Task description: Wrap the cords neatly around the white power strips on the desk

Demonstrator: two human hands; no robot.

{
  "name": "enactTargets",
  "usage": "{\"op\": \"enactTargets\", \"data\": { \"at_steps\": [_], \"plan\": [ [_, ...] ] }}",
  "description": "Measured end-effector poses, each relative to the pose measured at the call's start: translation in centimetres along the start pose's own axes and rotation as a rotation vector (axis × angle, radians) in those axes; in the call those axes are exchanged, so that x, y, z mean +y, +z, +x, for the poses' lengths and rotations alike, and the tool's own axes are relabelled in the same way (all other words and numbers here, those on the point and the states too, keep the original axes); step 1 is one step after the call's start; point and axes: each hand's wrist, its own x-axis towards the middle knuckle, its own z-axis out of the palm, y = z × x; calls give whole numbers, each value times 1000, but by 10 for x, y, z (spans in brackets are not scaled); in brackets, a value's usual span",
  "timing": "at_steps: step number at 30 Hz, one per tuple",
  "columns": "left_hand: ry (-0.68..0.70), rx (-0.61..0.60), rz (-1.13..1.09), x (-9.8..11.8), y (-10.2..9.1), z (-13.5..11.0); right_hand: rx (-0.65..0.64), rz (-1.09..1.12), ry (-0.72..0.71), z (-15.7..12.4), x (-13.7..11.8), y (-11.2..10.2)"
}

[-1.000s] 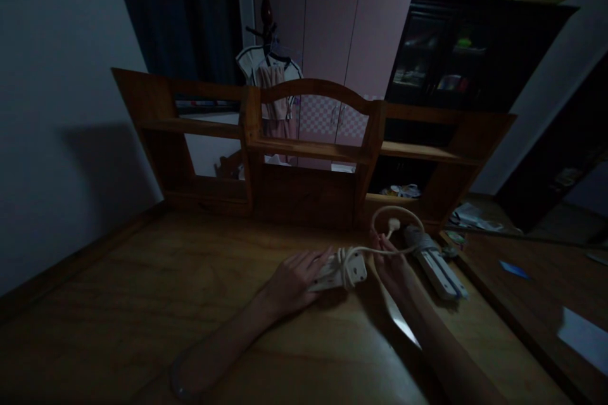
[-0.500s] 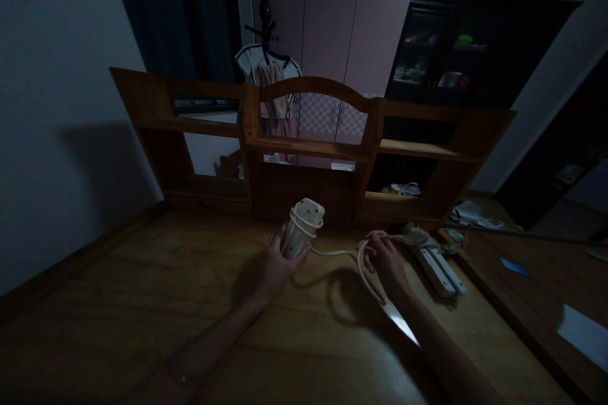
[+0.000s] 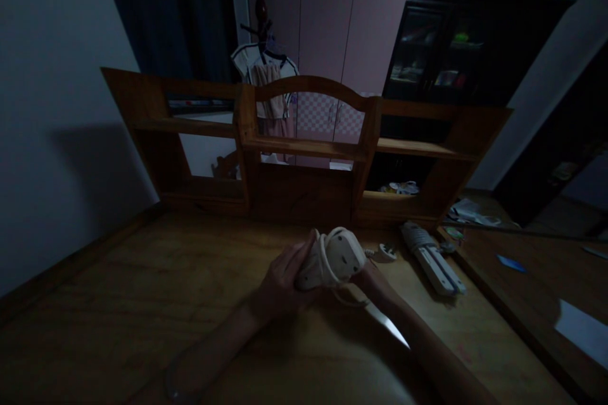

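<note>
My left hand is wrapped round a white power strip, tilted above the wooden desk. Several turns of its white cord circle the strip near its end. My right hand is close behind the strip's right side, its fingers mostly hidden. The cord appears to pass through this hand, and its plug sticks out to the right. A loose loop of cord hangs below the strip.
A second white power strip, its cord wound round one end, lies at the right of the desk. A wooden shelf stands along the back. Beyond the right edge are a blue card and white paper.
The power strip has turned and moved right and down in my left hand. My right hand has come in from the right to behind it, drawing the cord and plug closer.
</note>
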Motion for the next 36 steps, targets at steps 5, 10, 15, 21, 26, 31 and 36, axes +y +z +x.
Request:
{"op": "enactTargets", "data": {
  "at_steps": [5,10,15,21,26,31,36],
  "plan": [
    [239,-171,37,-1,2,-4,-162,123,63,-8,-19,8],
    [416,-312,19,0,8,-3,-291,258,136,-6,-26,4],
    [400,-384,16,3,11,-2,-318,460,79,4,-14,-3],
    [246,-376,-9,-1,15,-1,-111,556,-71,-1,-15,-10],
    [45,-412,5,-4,14,1,-21,646,-155,5,-18,-25],
    [-130,-389,76,-11,16,-1,92,772,-235,8,-29,-42],
    [-434,-70,-10,-21,20,-1,220,689,-230,7,-33,-52]
  ]
}}
